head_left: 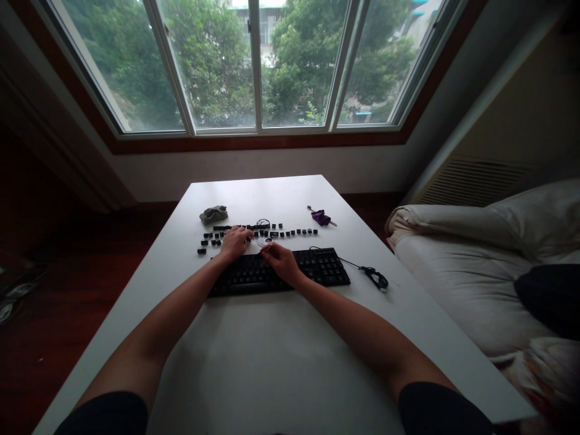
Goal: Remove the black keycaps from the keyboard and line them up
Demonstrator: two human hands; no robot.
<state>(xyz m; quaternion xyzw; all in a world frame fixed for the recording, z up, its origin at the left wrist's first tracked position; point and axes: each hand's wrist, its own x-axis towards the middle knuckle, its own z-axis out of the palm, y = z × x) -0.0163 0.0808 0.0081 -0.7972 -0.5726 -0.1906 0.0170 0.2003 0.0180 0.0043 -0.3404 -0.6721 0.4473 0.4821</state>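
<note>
A black keyboard (317, 269) lies across the middle of a white table (272, 362). Several loose black keycaps (290, 232) sit in rows just beyond it. My left hand (234, 241) rests palm down among the keycaps at the keyboard's far left edge, fingers curled over them; what it holds is hidden. My right hand (281, 261) is over the keyboard's top edge, fingers pinched on a small wire tool (265, 242) that reaches toward the keycaps. Both forearms stretch in from the near edge.
A grey crumpled cloth (214, 213) lies at the far left of the table. A purple brush-like item (321, 217) lies at the far right. The keyboard's coiled black cable (375, 277) trails right. A white cushioned sofa (475, 266) stands beside the table; windows lie beyond.
</note>
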